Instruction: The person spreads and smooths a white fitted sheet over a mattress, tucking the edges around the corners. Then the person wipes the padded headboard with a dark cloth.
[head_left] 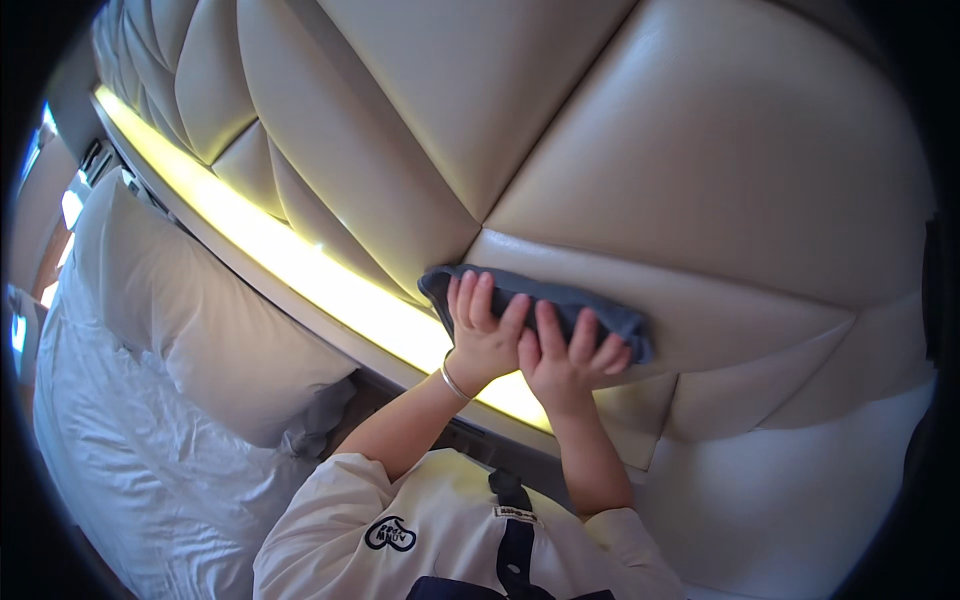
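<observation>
A dark grey cloth (604, 313), folded into a long strip, lies against the beige padded wall panel (640, 285) in front of me. Both hands hold it there from the near side. My left hand (487, 338), with a silver bangle at the wrist, grips the cloth's left part, fingers reaching to its upper edge. Beside it, my right hand (566, 362) has its fingers spread across the right part. The thumbs come close together in the middle. What lies under the cloth is hidden.
A glowing light strip (290, 262) runs along the panel's lower edge and passes behind my wrists. At left is a bed with a white pillow (215, 320) and rumpled white bedding (130, 450). More padded panels (700, 150) rise above and to the right. A white surface (780, 500) lies at lower right.
</observation>
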